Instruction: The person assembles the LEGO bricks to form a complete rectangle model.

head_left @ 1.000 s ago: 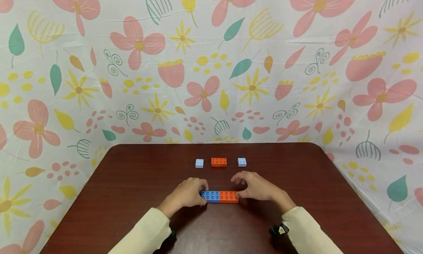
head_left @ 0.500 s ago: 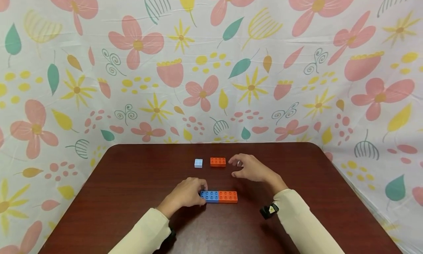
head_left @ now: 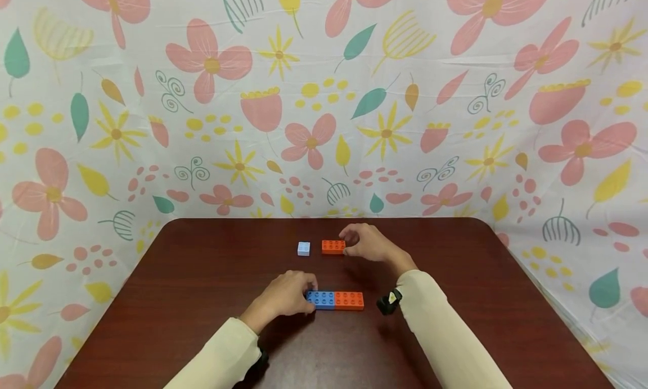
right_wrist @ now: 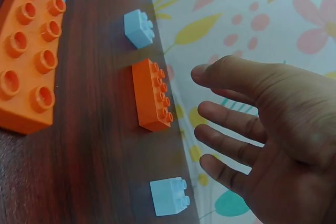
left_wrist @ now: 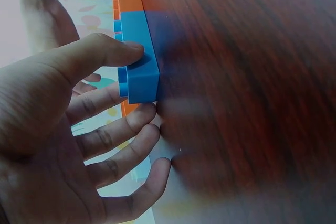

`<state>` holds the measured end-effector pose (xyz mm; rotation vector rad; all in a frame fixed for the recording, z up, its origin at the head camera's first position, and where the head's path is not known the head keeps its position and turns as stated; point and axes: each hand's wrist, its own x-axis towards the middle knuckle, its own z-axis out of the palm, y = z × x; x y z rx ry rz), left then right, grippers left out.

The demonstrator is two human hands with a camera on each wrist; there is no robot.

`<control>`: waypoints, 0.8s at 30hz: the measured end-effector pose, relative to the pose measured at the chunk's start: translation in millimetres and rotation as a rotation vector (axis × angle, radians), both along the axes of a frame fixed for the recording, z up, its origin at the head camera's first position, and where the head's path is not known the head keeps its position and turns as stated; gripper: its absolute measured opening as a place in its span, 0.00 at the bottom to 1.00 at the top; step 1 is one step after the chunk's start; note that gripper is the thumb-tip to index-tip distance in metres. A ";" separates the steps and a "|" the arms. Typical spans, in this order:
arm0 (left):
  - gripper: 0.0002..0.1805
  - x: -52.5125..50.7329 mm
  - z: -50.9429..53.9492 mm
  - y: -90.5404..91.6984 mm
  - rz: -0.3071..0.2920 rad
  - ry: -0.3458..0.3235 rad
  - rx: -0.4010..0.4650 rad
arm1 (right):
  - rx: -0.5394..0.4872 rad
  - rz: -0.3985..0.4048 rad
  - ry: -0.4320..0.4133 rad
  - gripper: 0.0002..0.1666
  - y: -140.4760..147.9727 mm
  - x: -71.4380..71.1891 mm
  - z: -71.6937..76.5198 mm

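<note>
In the head view, a blue toy building brick [head_left: 324, 299] and an orange brick [head_left: 349, 301] stand end to end, touching. My left hand [head_left: 286, 293] pinches the blue brick's left end between thumb and index finger, the thumb [left_wrist: 131, 51] on its near side. Farther back is a second orange brick [head_left: 333, 247], with my right hand [head_left: 368, 243] at its right end. The right wrist view has that hand's fingers spread and bent slightly, apart from the orange brick [right_wrist: 151, 98] and holding nothing. Whether the thumb touches it in the head view, I cannot tell.
One small light-blue brick [head_left: 304, 248] stands left of the far orange brick. Another light-blue brick [right_wrist: 169, 196] shows in the right wrist view, hidden behind the right hand in the head view. A flowered cloth [head_left: 314, 96] hangs behind the brown table [head_left: 212, 254].
My right hand has left the near orange brick's end, gone away from me, then leftward to the far orange brick. The left hand stays on the blue brick.
</note>
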<state>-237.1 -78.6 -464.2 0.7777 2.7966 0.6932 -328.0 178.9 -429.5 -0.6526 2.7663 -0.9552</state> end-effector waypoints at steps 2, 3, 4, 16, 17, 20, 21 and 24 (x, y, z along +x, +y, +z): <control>0.16 -0.8 -0.2 0.8 -0.005 0.005 0.000 | -0.007 -0.010 -0.003 0.23 -0.5 -3.3 -1.4; 0.16 -1.2 -0.3 1.1 -0.006 0.006 0.001 | -0.014 -0.018 -0.011 0.23 -0.5 -4.5 -2.3; 0.16 -1.4 -0.3 1.4 -0.008 0.007 0.001 | -0.018 -0.026 -0.017 0.24 -0.2 -5.6 -3.3; 0.16 -2.0 -0.9 0.7 -0.014 0.025 0.003 | -0.020 -0.088 -0.035 0.25 2.0 -13.0 -13.5; 0.16 -2.0 -0.8 0.7 -0.016 0.024 0.006 | -0.021 -0.092 -0.036 0.25 1.3 -14.0 -14.3; 0.16 -1.8 -0.9 0.2 -0.017 0.024 0.007 | -0.018 -0.097 -0.044 0.24 -2.1 -16.8 -17.4; 0.16 -1.6 -0.9 -0.2 -0.017 0.025 0.006 | -0.016 -0.097 -0.050 0.24 -3.5 -17.6 -18.7; 0.16 -0.9 -1.4 -1.2 -0.014 0.022 0.002 | 0.001 -0.092 -0.072 0.23 -7.5 -19.1 -23.2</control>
